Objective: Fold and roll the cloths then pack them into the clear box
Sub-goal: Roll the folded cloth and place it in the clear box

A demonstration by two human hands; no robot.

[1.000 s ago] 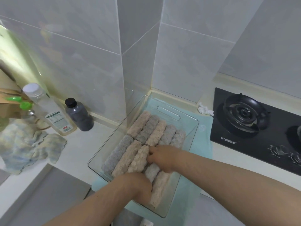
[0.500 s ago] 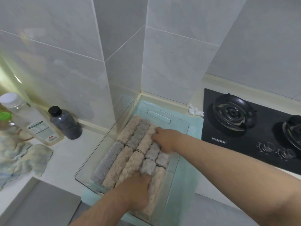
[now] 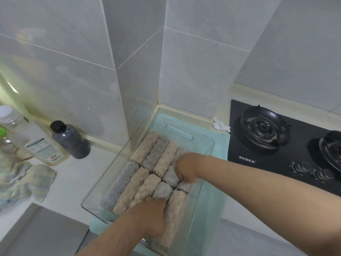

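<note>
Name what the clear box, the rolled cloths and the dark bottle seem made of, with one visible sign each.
Clear box: probably rigid plastic, glossy; see-through walls, moulded handle slot.
Rolled cloths: fluffy fabric, perhaps microfibre; matt, nubby pile.
Dark bottle: likely smooth plastic; tinted see-through body, black cap.

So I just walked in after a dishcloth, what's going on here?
A person is packing rolled cloths into the clear box. Two rows of beige and grey rolls nearly fill it. The left hand presses on the near row; the right hand curls round a grey roll in the far row. A loose cloth lies at left.
</note>
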